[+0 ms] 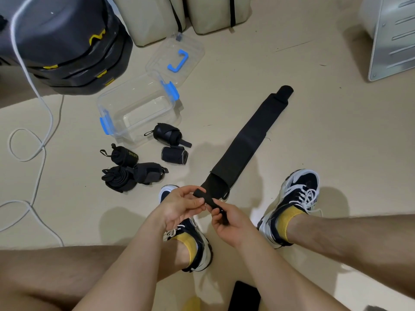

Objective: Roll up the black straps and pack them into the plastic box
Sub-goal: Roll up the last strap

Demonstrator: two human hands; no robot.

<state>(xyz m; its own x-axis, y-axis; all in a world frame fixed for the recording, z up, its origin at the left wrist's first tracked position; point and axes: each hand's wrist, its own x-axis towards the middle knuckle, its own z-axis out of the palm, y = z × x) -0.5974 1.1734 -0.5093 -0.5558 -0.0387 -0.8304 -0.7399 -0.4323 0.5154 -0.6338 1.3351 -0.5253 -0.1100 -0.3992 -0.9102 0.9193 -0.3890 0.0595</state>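
The long black strap (pixel 244 140) lies flat on the floor (pixel 325 135). Its long axis runs from the hands out toward 1 o'clock, and the narrower far end points that way. The near end tapers to a thin tab raised off the floor. The left hand (pixel 179 205) pinches this tab between thumb and fingertips. The right hand (pixel 229 221) is curled around the tab's tail just at 4 o'clock of the left.

The clear plastic box (pixel 134 108) with blue latches stands open at 10 o'clock of the hands, well apart from them, and the floor shows through its bottom. Its lid (pixel 177 57), with a blue handle, lies just beside it at 1 o'clock. Five rolled straps (pixel 122 154) sit on the floor outside the box, clustered along its 6 o'clock side. The nearest of them touches its wall or lies just beside it.
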